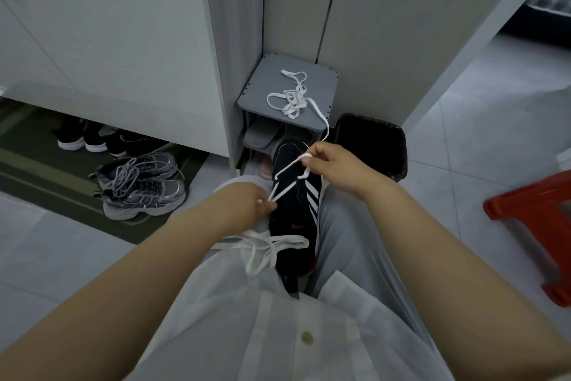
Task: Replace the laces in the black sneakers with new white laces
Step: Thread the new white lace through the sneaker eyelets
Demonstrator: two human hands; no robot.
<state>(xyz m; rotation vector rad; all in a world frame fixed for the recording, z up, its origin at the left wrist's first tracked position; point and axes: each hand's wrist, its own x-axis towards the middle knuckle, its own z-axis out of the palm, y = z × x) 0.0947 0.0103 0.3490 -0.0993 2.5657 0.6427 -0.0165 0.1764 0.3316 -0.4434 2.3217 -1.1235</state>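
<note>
While the black sneaker point(293, 210) lies toe-away, left hand point(244, 201) and right hand point(332, 161) pinch its white lace point(286, 168).

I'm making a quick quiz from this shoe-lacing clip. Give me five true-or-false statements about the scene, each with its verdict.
1. The black sneaker rests on the person's lap. True.
2. The left hand is idle and holds nothing. False: it pinches the white lace beside the sneaker.
3. The right hand pinches the white lace above the sneaker. True.
4. The spare lace lies on the floor. False: it lies in a loose heap on top of the grey shoe rack.
5. The grey sneakers sit on a mat to the person's left. True.
</note>
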